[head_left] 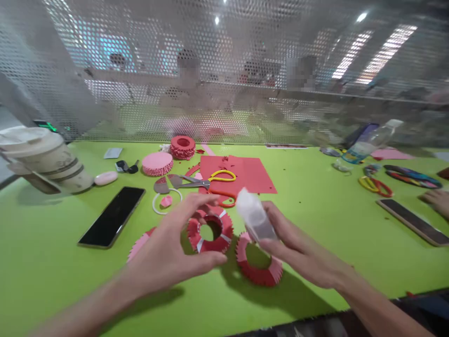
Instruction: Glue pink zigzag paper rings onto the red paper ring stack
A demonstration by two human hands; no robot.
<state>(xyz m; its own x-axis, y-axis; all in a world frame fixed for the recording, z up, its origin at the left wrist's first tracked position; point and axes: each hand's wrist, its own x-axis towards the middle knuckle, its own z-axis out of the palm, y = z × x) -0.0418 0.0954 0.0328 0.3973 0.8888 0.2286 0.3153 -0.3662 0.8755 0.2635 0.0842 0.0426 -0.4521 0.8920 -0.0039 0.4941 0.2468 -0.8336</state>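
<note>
Over the red paper ring [210, 238], left hand [168, 248] curled, nearer, empty. Right of it, right hand [298, 248] apart, clamped on a white bottle [255, 217], long axis slanting up-left.

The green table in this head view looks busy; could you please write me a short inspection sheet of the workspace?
Surface: green table, with red paper scraps.
Job's things: notched red paper ring below the left hand; second ring below the bottle; red paper sheet; yellow-handled scissors.
Clutter: black smartphone; paper cup on its side; water bottle.
Grippers: left hand empty; right hand holds a translucent plastic bottle.
Cables: nothing seen.
Surroundings: perforated metal screen, blurred people behind; co-worker's hand at right.
</note>
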